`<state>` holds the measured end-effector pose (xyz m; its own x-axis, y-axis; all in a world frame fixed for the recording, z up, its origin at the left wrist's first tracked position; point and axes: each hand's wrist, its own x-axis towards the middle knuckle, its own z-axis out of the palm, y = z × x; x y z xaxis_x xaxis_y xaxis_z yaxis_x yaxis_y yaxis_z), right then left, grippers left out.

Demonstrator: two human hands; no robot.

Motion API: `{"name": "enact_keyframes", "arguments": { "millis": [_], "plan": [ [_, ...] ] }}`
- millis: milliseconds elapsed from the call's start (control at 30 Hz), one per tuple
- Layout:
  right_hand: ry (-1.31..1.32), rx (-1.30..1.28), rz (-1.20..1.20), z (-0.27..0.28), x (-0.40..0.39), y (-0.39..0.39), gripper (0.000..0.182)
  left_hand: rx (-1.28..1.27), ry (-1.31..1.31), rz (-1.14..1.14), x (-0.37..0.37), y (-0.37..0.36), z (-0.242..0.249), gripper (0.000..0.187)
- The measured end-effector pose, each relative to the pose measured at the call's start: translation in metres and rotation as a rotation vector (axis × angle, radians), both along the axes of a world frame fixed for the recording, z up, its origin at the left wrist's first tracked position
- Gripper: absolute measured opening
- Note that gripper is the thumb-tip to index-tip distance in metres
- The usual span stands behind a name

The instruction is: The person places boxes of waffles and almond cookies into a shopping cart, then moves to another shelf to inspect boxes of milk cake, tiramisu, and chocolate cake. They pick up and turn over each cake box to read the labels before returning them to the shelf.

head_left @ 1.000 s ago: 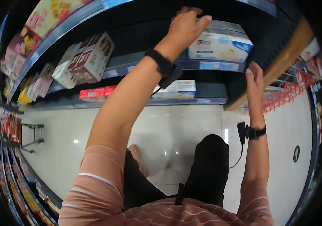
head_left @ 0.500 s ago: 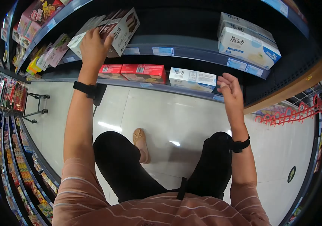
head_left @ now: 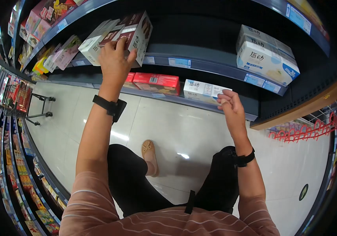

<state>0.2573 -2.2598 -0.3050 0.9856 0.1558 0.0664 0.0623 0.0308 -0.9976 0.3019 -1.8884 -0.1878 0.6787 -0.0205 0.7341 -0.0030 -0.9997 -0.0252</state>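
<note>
On the upper shelf, my left hand [head_left: 115, 59] rests its spread fingers against the front of a brown-and-white carton [head_left: 141, 37]. A mostly white carton [head_left: 91, 49] stands close beside it on the left. My right hand [head_left: 232, 108] is held low at the right, fingers apart and loosely bent, with nothing in them. It overlaps the right end of a white-and-blue carton [head_left: 200, 91] on the lower shelf. Red cartons [head_left: 157, 83] lie to the left of that one, partly hidden behind my left forearm.
More white-and-blue cartons [head_left: 269, 61] stand at the upper shelf's right end. Price labels [head_left: 179, 62] line the shelf edge. A wooden side panel [head_left: 294, 112] and red hooks [head_left: 306, 131] are at the right. A shopping cart [head_left: 19, 100] stands on the left.
My left hand has shifted right from the white carton's side to the brown-and-white carton's front. My right hand has moved left and down, over the lower white-and-blue carton. The view has shifted slightly.
</note>
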Motion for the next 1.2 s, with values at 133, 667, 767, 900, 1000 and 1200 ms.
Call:
{"name": "enact_keyframes", "arguments": {
  "millis": [133, 667, 767, 900, 1000, 1200],
  "plan": [
    [0.014, 0.010, 0.027, -0.001, -0.001, 0.012, 0.038, -0.268, -0.046, -0.134, 0.008, 0.005, -0.008, 0.053],
    [0.089, 0.472, 0.193, 0.051, 0.014, 0.011, 0.074, -1.460, 0.361, -0.656, -0.044, -0.035, 0.042, 0.039],
    [0.094, 0.539, 0.260, 0.054, 0.013, 0.018, 0.070, -1.483, 0.421, -0.634, -0.046, -0.048, 0.030, 0.041],
    [0.122, 0.419, 0.164, 0.047, 0.008, 0.023, 0.060, -1.493, 0.404, -0.612, -0.037, -0.052, 0.007, 0.049],
    [0.145, 0.469, 0.095, 0.031, 0.009, 0.024, 0.055, -1.455, 0.436, -0.536, -0.034, -0.050, -0.008, 0.058],
    [0.135, 0.522, 0.032, 0.021, 0.010, 0.026, 0.052, -1.552, 0.547, -0.562, -0.036, -0.049, -0.013, 0.060]
  ]
}}
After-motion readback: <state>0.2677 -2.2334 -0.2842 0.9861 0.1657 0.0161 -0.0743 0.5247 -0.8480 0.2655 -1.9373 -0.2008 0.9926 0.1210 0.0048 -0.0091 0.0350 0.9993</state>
